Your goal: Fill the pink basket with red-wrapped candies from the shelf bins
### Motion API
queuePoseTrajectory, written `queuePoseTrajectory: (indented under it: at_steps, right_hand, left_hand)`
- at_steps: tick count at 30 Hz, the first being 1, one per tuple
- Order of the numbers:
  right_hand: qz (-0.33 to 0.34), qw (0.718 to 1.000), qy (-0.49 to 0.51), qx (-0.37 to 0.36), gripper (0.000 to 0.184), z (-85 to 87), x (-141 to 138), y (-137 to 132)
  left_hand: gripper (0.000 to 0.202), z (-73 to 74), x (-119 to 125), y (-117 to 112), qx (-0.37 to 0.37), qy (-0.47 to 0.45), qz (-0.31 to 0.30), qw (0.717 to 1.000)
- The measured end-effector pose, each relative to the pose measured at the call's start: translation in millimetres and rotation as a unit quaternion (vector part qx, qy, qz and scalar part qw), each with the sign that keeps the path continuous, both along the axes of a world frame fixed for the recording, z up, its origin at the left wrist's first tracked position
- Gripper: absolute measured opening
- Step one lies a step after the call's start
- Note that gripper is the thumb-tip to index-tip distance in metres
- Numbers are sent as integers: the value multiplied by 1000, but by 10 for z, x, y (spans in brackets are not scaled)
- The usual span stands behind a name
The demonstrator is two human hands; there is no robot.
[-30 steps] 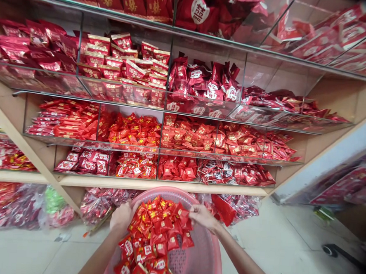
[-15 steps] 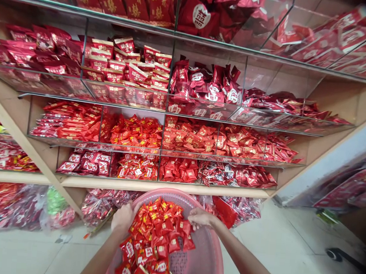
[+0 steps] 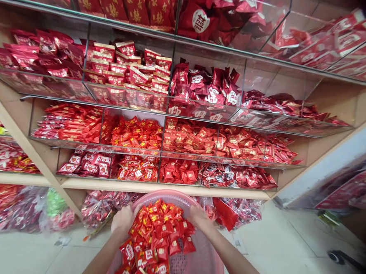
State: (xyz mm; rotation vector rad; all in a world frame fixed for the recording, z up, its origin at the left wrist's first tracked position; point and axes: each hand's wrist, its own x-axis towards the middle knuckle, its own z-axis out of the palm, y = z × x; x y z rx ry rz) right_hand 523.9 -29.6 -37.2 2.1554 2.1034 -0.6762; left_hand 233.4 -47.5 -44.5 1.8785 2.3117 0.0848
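Nearest us, red packets with white labels [image 3: 146, 257] lie in the front of a pink basket [image 3: 205, 254], its perforated floor bare toward the right of them. Behind these, red packets with pale gold print [image 3: 174, 246] rest toward the middle right, and orange-red packets with yellow lettering [image 3: 153, 213] heap up toward the back. Our left hand [image 3: 123, 221] is at the basket's left rim, fingers curled closed around it. Our right hand [image 3: 197, 217] is blurred at the back right, just beside the packets and the rim; its fingertips do not show clearly, so we cannot tell how far open they are or whether they hold anything. Past the basket, on pale floor tiles [image 3: 268, 258], we see clear plastic bags of red packets [image 3: 98, 208] and a green bundle [image 3: 56, 202] under a wooden ledge [image 3: 164, 188]. Above the ledge, glass-fronted shelves [image 3: 242, 123] carry row on row of red and dark red packets in divided compartments. In the top row we make out tall red bags with gold characters [image 3: 135, 6].
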Motion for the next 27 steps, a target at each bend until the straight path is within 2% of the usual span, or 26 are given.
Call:
queuePoseTrajectory:
  at_steps: [6,10,13,16,22,27]
  right_hand:
    - [11,996,-71,46,30,166,-63,-24]
    - [5,991,-72,110,23,438,-98,68]
    - [-26,981,-59,180,26,647,-144,185]
    - [-57,974,-47,216,28,766,-191,331]
    - [-86,981,-60,166,30,780,-229,601]
    - [-83,987,-64,126,30,794,-244,690]
  left_hand:
    - [69,-9,-6,-3,3,-6,4,1000]
    - [69,2,-4,-9,5,-7,2,1000]
    - [69,-1,-3,-13,2,-4,4,1000]
    - [69,-3,-2,-12,1,-3,5,1000]
    - [73,9,1,0,-13,-22,13,1000]
    - [71,4,-4,-2,-16,-29,13,999]
